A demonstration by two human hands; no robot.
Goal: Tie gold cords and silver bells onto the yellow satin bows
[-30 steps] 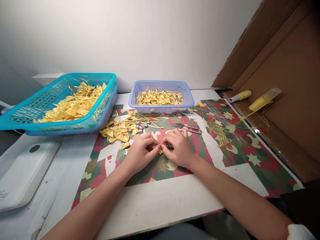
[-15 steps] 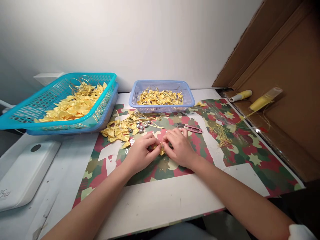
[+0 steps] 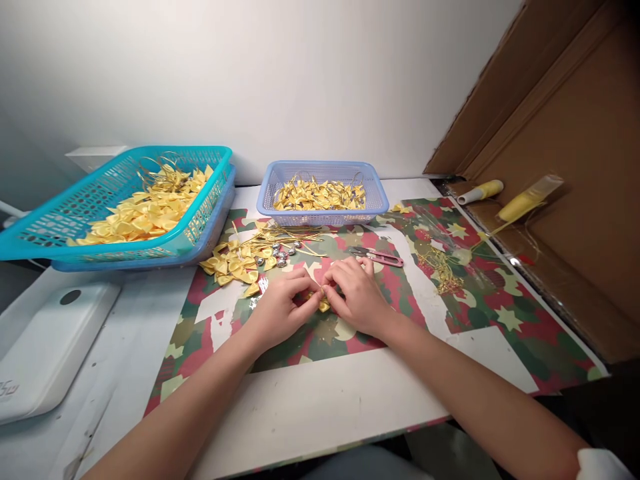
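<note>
My left hand (image 3: 291,301) and my right hand (image 3: 354,288) meet above the patterned sheet, each closed in a pinch. Between the fingertips is a small yellow ribbon bow (image 3: 324,305), mostly hidden by the fingers. Just beyond my left hand lies a pile of yellow ribbon bows (image 3: 235,261). Several silver bells (image 3: 283,256) sit beside that pile, with gold twist ties (image 3: 295,233) behind them. A pair of pink-handled thread snips (image 3: 383,257) rests beyond my right hand.
A turquoise basket (image 3: 200,212) of yellow bows stands at the left, and a blue basket (image 3: 324,219) of bows with ties at the back. A white scale (image 3: 55,347) is at far left. Gold trimmings (image 3: 445,272) and two yellow spools (image 3: 525,203) lie right, by a cardboard wall (image 3: 565,127).
Both hands stay almost in place, pinching at the same yellow bow. Only a very slight shift of the fingers and of the whole view shows.
</note>
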